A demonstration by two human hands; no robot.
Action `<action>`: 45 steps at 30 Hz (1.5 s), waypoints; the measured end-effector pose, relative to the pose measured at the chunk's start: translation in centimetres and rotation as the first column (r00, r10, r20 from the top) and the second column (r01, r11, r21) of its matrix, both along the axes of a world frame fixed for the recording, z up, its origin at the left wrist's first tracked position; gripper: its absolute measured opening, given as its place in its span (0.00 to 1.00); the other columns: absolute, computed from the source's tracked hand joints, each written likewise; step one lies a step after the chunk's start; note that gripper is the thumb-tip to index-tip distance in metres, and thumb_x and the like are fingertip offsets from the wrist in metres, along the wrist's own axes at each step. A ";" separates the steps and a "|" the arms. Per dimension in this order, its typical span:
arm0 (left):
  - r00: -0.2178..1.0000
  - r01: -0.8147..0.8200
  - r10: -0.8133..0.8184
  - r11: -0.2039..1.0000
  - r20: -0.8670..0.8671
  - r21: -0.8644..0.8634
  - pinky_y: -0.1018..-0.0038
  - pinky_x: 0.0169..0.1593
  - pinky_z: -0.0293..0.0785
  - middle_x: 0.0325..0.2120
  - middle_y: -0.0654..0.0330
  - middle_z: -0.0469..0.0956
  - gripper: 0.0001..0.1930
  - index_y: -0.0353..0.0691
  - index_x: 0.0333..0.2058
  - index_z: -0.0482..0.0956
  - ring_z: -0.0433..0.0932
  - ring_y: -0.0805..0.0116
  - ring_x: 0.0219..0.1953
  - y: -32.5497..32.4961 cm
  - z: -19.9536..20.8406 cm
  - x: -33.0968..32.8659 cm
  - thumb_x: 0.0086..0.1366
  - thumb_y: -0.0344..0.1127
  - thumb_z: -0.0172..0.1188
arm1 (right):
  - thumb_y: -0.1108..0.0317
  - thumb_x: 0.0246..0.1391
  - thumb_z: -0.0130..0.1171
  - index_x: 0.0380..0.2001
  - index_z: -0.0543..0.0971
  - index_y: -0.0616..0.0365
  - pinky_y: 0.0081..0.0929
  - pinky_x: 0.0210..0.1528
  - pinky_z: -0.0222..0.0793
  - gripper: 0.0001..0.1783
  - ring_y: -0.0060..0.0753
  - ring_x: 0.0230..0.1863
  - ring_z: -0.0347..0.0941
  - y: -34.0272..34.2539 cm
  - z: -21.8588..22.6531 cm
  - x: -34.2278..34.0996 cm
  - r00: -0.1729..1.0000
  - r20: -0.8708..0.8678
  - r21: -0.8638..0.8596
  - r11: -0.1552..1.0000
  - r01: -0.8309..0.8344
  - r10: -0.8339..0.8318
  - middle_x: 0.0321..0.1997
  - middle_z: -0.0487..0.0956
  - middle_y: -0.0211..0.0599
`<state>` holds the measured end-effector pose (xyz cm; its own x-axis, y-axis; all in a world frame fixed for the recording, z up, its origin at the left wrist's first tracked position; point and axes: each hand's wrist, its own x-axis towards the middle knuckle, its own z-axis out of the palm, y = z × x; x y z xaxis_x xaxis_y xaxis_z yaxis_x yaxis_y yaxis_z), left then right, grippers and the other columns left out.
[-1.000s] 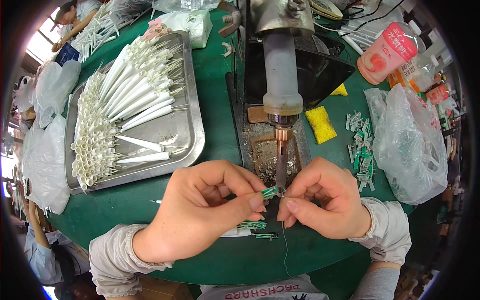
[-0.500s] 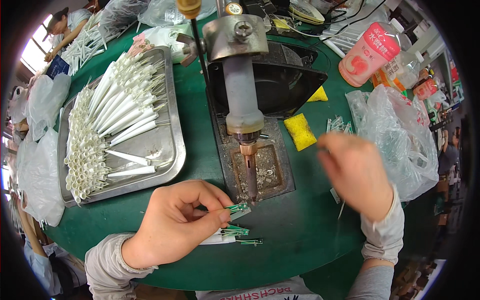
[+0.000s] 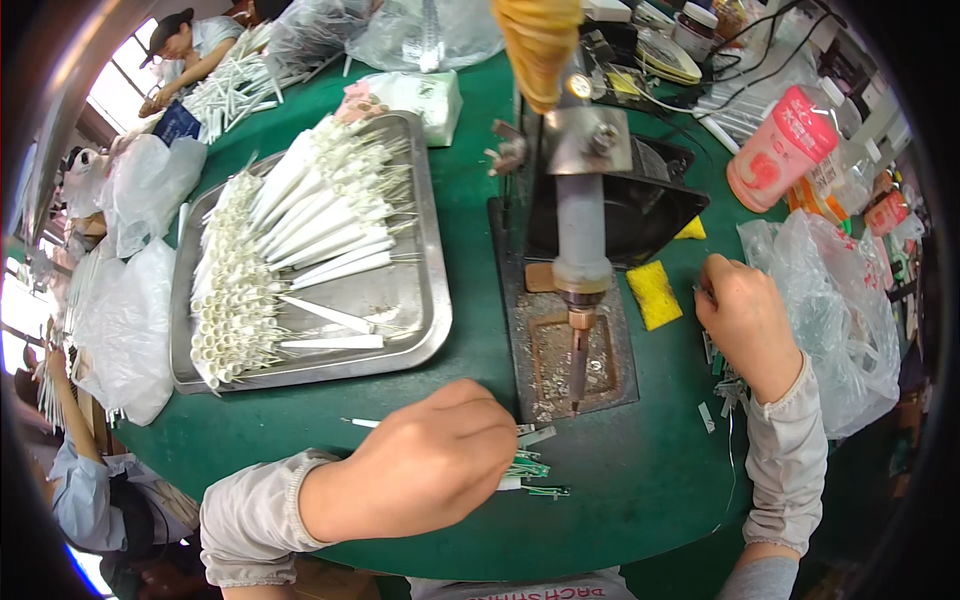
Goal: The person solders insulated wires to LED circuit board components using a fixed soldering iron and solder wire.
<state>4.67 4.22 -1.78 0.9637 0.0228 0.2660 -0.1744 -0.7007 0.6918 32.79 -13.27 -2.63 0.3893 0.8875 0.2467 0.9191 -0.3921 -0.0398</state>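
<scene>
My left hand (image 3: pixel 420 460) is closed, palm down, over the near part of the table, its fingertips hidden. Beyond its fingers lie small green circuit boards (image 3: pixel 530 468) with thin wires. A white tapered tube (image 3: pixel 364 423) sticks out behind the knuckles; whether the hand grips it is hidden. My right hand (image 3: pixel 745 318) is pinched above a small pile of pale and green strips (image 3: pixel 728 380), with a tiny greyish piece at its fingertips. Between the hands, a soldering iron (image 3: pixel 582 235) hangs upright in a clamp, its tip (image 3: pixel 577 395) over a dark base plate (image 3: pixel 625 370).
A metal tray (image 3: pixel 435 310) of white tapered tubes (image 3: pixel 320 215) stands left. Yellow sponges (image 3: pixel 654 296), a pink-labelled bottle (image 3: pixel 780 150) and a clear plastic bag (image 3: pixel 830 330) are at right. A black fan-like housing (image 3: pixel 650 215) sits behind the iron. Another person (image 3: pixel 190 55) works far left.
The view has shifted, so the tray and iron appear farther right. My left hand has turned palm down, hiding its fingertips. My right hand has settled by the strips, no longer smeared by motion.
</scene>
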 end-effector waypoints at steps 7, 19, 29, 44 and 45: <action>0.941 -0.324 0.318 0.755 0.113 0.570 0.66 0.36 0.73 0.30 0.60 0.76 0.11 0.39 0.29 0.78 0.75 0.58 0.34 3.9 3.4 -0.5 0.44 0.25 0.67 | 0.80 0.41 0.57 0.27 0.67 0.62 0.49 0.27 0.68 0.10 0.59 0.23 0.71 0.1 1.3 -1.3 0.999 -0.027 0.025 1.000 0.017 -0.017 0.22 0.73 0.51; 0.920 -0.221 0.357 0.812 -0.161 0.540 0.64 0.39 0.72 0.27 0.57 0.75 0.07 0.39 0.28 0.79 0.75 0.54 0.35 9.4 1.6 -0.8 0.48 0.26 0.66 | 0.80 0.42 0.60 0.26 0.71 0.60 0.31 0.23 0.65 0.09 0.35 0.20 0.71 0.3 5.1 -6.2 0.932 -0.330 0.220 0.972 -0.079 0.151 0.22 0.70 0.37; 0.945 -0.160 0.274 0.865 -0.181 0.476 0.63 0.40 0.71 0.27 0.55 0.73 0.04 0.36 0.27 0.76 0.74 0.53 0.35 10.3 1.9 -0.9 0.52 0.25 0.63 | 0.80 0.40 0.61 0.29 0.77 0.58 0.26 0.22 0.68 0.09 0.32 0.22 0.73 -0.1 5.0 -8.3 0.644 -0.610 0.288 0.886 -0.363 0.462 0.24 0.73 0.35; 0.965 -0.147 -0.014 0.798 0.262 0.585 0.72 0.29 0.75 0.31 0.54 0.75 0.12 0.35 0.30 0.77 0.77 0.62 0.29 -0.6 4.4 -0.9 0.43 0.29 0.62 | 0.73 0.51 0.63 0.34 0.78 0.59 0.17 0.24 0.65 0.06 0.15 0.26 0.70 -0.2 2.5 -10.5 -0.005 -0.973 0.222 0.924 -0.310 0.232 0.27 0.75 0.25; 0.954 -0.181 -0.016 0.769 0.301 0.613 0.70 0.31 0.77 0.29 0.55 0.76 0.11 0.36 0.28 0.77 0.77 0.61 0.30 -1.5 4.1 -1.0 0.41 0.28 0.63 | 0.72 0.53 0.63 0.34 0.78 0.58 0.16 0.23 0.64 0.06 0.13 0.26 0.69 -0.2 2.1 -10.6 -0.125 -0.979 0.194 0.937 -0.291 0.163 0.27 0.75 0.24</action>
